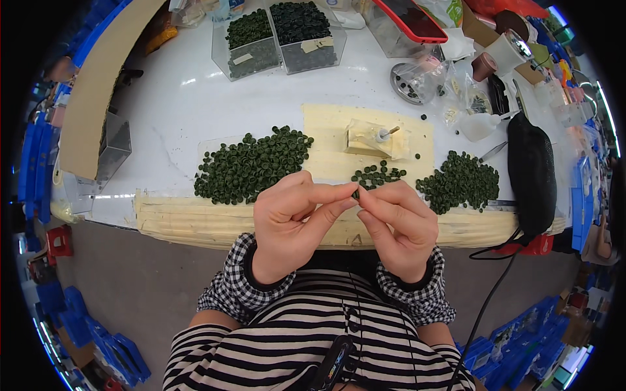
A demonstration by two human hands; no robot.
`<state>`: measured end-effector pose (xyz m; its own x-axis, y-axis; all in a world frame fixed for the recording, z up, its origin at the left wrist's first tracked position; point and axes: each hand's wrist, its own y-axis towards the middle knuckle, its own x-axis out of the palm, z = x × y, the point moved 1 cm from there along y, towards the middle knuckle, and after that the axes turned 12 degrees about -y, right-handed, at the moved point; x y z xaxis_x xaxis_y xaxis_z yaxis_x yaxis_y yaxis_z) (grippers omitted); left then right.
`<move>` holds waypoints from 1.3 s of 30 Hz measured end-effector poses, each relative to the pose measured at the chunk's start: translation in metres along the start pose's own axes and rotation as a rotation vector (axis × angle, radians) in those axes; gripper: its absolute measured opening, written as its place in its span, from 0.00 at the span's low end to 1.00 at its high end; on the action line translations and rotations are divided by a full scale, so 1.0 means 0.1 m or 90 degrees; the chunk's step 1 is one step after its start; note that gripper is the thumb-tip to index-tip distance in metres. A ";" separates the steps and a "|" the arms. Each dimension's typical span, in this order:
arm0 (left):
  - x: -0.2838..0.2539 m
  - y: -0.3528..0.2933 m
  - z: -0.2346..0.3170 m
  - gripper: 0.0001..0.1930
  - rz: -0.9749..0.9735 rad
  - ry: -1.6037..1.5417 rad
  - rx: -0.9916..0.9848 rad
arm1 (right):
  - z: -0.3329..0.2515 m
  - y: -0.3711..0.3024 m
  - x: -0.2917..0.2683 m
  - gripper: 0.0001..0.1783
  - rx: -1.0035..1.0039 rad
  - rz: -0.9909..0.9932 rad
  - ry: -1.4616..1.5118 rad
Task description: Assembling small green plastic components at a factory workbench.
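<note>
Pinching one small dark-green plastic-looking piece [356, 194] between fingers [334, 191] of left hand [293, 216] and right hand [405, 225], seemingly partway through, with dark-green cup-shaped pieces [251, 166] heaped left of the fingers and dark-green rounded pieces [458, 182] right, hard to sort into done and undone.

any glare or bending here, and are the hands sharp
Head view: glare spots on the table; head view: its front edge bows, corners go black; head view: left hand and right hand look fairly sharp, the green piece between them too small to judge.
</note>
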<state>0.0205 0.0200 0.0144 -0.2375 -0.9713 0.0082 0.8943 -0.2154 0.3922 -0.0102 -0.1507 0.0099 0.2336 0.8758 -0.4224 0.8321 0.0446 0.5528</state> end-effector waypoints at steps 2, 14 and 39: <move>-0.01 0.00 0.00 0.12 -0.007 -0.032 -0.043 | -0.01 0.03 -0.01 0.18 -0.077 0.021 -0.082; 0.01 0.03 -0.01 0.14 -0.013 -0.023 -0.028 | -0.07 0.01 0.01 0.18 0.006 0.043 -0.035; 0.00 0.03 -0.06 0.12 0.001 0.000 0.005 | -0.05 0.00 0.03 0.17 0.022 0.024 -0.012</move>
<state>0.0256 0.0182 0.0097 -0.2361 -0.9717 0.0095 0.8920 -0.2129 0.3989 -0.0123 -0.1459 0.0118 0.2748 0.8672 -0.4152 0.8391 -0.0054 0.5440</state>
